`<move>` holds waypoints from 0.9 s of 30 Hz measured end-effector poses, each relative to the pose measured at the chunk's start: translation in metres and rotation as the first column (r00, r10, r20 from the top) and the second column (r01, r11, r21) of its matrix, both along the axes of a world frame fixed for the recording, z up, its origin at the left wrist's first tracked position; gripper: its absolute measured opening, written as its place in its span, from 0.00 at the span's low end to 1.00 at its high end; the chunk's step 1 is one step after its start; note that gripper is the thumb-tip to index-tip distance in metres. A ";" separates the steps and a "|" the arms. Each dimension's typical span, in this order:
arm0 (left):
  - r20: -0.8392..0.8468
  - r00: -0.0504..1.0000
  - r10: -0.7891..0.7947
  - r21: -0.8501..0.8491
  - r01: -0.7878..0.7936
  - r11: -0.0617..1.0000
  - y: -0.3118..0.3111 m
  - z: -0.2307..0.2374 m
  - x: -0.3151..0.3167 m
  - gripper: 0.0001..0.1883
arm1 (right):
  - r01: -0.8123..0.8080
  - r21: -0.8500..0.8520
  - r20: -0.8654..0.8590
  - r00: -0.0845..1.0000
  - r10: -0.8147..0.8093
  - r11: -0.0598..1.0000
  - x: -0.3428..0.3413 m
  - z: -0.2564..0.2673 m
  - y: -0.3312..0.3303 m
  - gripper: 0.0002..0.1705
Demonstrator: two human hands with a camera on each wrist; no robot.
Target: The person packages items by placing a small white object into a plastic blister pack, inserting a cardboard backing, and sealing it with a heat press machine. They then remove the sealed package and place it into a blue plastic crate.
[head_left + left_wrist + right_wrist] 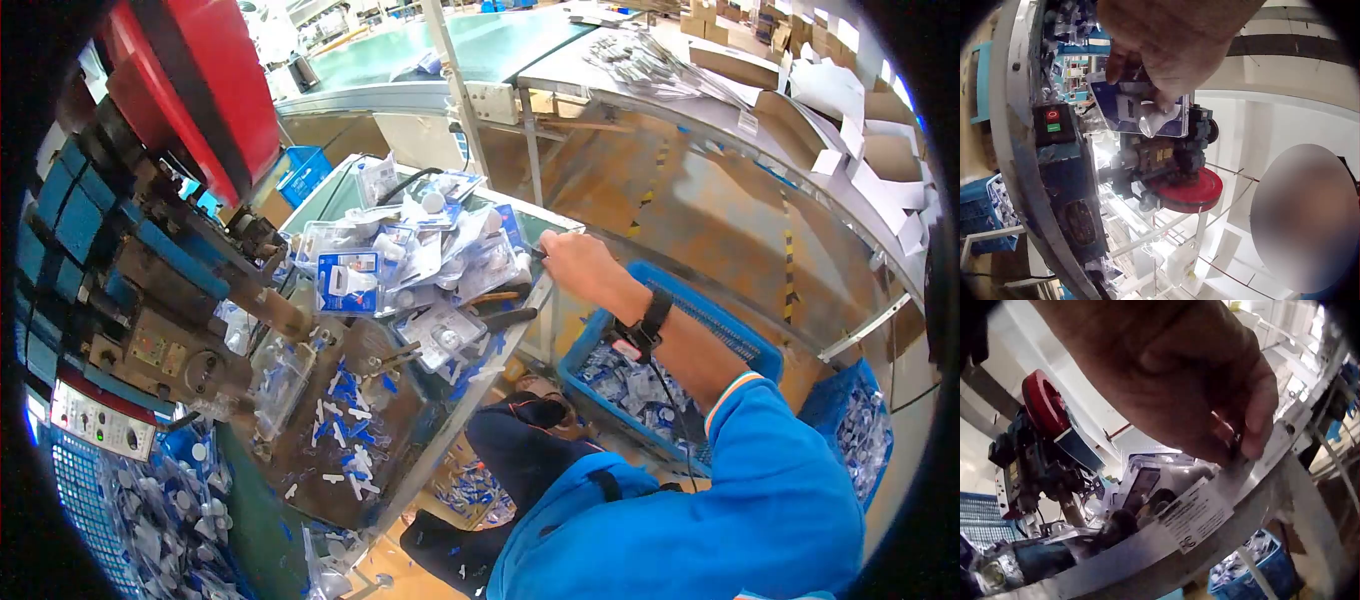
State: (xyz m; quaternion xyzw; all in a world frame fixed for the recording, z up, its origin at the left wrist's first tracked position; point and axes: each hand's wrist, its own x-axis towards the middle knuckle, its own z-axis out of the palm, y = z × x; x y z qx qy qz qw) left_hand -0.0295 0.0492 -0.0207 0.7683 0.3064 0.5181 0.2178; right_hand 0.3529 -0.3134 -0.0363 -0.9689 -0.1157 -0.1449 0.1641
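In the head view the right hand (590, 268) is at the right edge of the worktable, its fingertips pinching a thin dark item. The right wrist view shows that hand (1191, 381) with thumb and fingers together above a white printed label (1197, 515). The left wrist view has the left hand (1166, 44) gripping a clear blister pack (1107, 103) with a blue card and a white piece inside. I cannot make out the left hand in the head view. Similar packs (348, 283) lie heaped on the table beside the right hand.
Left of the table stands a machine with a red wheel guard (205, 90). Small blue and white pieces (350, 430) lie scattered on its bed. Blue crates (745, 340) of packs stand at the right, another blue basket (85, 490) at the lower left. Flattened cartons (650, 60) lie behind.
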 end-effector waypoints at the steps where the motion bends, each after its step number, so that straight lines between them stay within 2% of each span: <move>1: 0.004 1.000 -0.006 -0.012 0.006 1.000 -0.001 -0.001 0.000 0.21 | -0.023 0.029 -0.023 0.999 0.024 0.999 0.003 -0.003 0.001 0.11; 4: 0.010 1.000 -0.025 -0.023 0.025 0.999 -0.001 -0.002 -0.001 0.21 | -0.079 0.053 -0.034 0.996 0.081 0.995 0.003 0.004 -0.004 0.09; 7: 0.018 0.999 -0.029 -0.015 0.029 0.999 -0.005 0.003 0.002 0.21 | -0.050 -0.124 -0.006 0.999 0.050 0.991 -0.005 0.011 -0.013 0.08; 10: 0.044 0.999 -0.002 -0.073 0.005 0.997 -0.009 0.007 0.005 0.20 | 0.177 -0.109 0.075 0.983 -0.170 0.978 -0.015 0.022 -0.024 0.07; 12: 0.046 0.996 0.076 -0.158 -0.068 0.985 -0.001 -0.005 -0.006 0.19 | 0.080 0.039 0.258 0.962 -0.087 0.996 -0.029 0.041 -0.020 0.11; 13: 0.021 0.993 0.117 -0.175 -0.111 0.978 -0.010 0.003 -0.001 0.17 | -0.198 0.086 0.351 0.923 0.157 0.976 -0.042 0.057 -0.010 0.12; 14: 0.024 0.993 0.112 -0.249 -0.103 0.963 0.008 -0.007 -0.004 0.14 | -0.456 0.115 0.450 0.816 0.363 0.882 -0.054 0.070 0.001 0.14; 15: -0.130 0.984 0.121 -0.346 -0.159 0.925 -0.022 0.026 0.004 0.14 | -0.581 0.083 0.397 0.764 0.508 0.809 -0.066 0.073 0.020 0.14; 16: -0.025 0.989 0.149 -0.311 -0.149 0.939 -0.021 0.017 0.006 0.14 | -0.688 0.050 0.345 0.692 0.634 0.724 -0.079 0.077 0.043 0.14; 17: 0.090 0.994 0.067 -0.217 -0.046 0.975 -0.015 0.006 0.003 0.14 | -0.777 0.014 0.289 0.605 0.741 0.629 -0.088 0.081 0.064 0.14; 20: 0.089 0.994 0.066 -0.193 -0.048 0.980 -0.010 0.000 -0.011 0.13 | -0.845 -0.007 0.061 0.534 0.843 0.535 -0.097 0.078 0.127 0.20; 23: 0.103 0.991 0.081 -0.208 -0.059 0.976 0.000 -0.006 -0.031 0.13 | -0.865 -0.023 0.220 0.485 0.846 0.502 -0.086 0.058 0.179 0.20; 26: 0.144 0.976 0.165 -0.251 -0.125 0.960 0.007 -0.010 -0.042 0.14 | -0.844 -0.041 0.182 0.520 0.835 0.534 -0.085 0.068 0.207 0.18; 27: 0.159 0.969 0.189 -0.275 -0.141 0.951 0.007 -0.007 -0.041 0.13 | -0.834 -0.042 0.182 0.536 0.825 0.551 -0.082 0.067 0.216 0.14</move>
